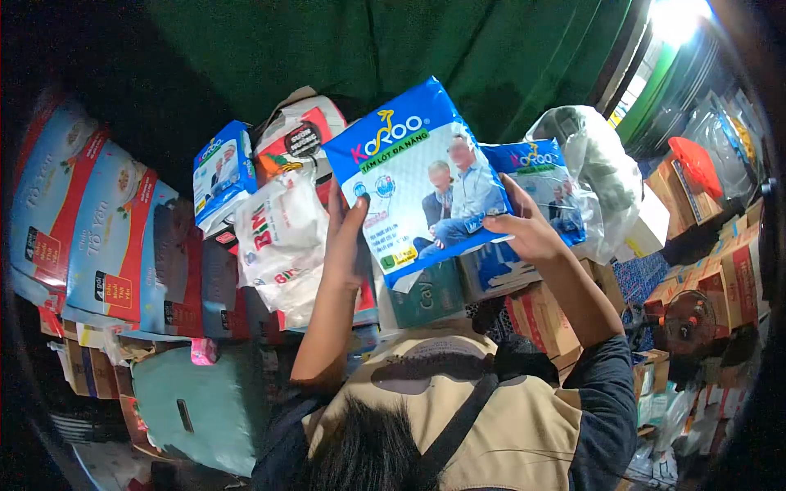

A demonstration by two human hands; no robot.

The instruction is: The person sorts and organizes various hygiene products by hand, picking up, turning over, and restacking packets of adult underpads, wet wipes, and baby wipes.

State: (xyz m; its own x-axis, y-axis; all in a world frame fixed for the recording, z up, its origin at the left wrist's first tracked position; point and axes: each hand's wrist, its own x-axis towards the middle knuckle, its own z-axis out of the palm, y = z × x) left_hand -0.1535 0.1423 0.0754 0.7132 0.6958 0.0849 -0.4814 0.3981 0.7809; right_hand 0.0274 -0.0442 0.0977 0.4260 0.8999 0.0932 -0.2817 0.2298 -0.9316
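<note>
Blue-and-white plastic-wrapped package [417, 192]: raised between both hands — not set down
Left hand [347, 225]: clasps its left edge
Right hand [530, 227]: clasps its right side
White plastic bag [278, 225]: near left hand
</note>
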